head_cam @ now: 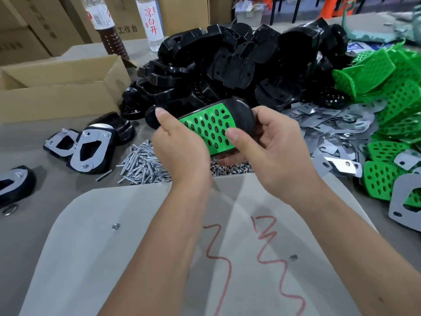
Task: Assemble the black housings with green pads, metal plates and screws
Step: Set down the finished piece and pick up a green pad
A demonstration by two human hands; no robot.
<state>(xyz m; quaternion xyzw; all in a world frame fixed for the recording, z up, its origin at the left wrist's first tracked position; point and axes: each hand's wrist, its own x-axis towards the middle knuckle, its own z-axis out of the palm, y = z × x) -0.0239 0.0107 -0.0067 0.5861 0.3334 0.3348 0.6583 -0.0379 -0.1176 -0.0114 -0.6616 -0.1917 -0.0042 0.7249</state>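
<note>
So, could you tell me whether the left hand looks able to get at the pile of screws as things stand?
Probably not at once: the left hand grips the black housing with its green pad. The screws lie uncovered just below and beside it, so once it lets go, likely yes.

Screws [143, 164] lie left of plates [337, 131], before housings [227, 65].

The curved plastic housing [241, 115] held at the centre is glossy black, and its perforated pad [205, 128] is bright green with dark oval holes. Far behind, heaped plastic shells [227, 65] are black. Right, loose perforated pads [391, 92] are green beside silver-grey metal plates [330, 133]. The near pale sheet [136, 258] bears red squiggles [268, 247].
</note>
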